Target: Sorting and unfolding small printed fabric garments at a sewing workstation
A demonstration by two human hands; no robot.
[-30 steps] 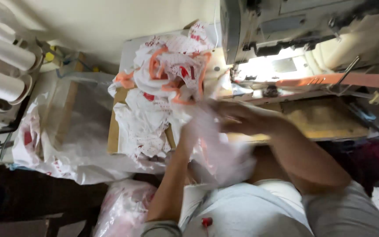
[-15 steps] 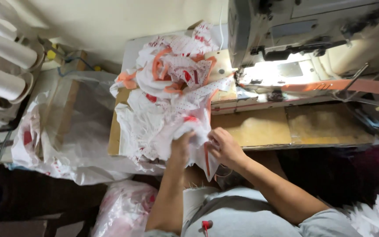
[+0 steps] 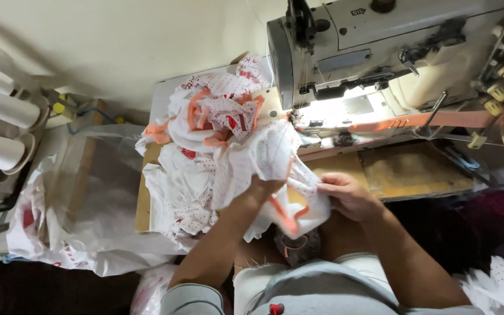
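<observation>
We are holding a white dotted fabric piece (image 3: 275, 169) with orange trim at the front edge of the sewing table (image 3: 415, 172), just left of the sewing machine (image 3: 380, 46). Our left hand (image 3: 262, 188) is gripping its underside, fingers closed into the cloth, while our right hand (image 3: 345, 195) is pinching its right edge. Behind it a pile of similar pieces (image 3: 217, 111) is lying heaped on the table. To the left a clear plastic bag (image 3: 83, 198) is sagging open, its contents too unclear to tell
</observation>
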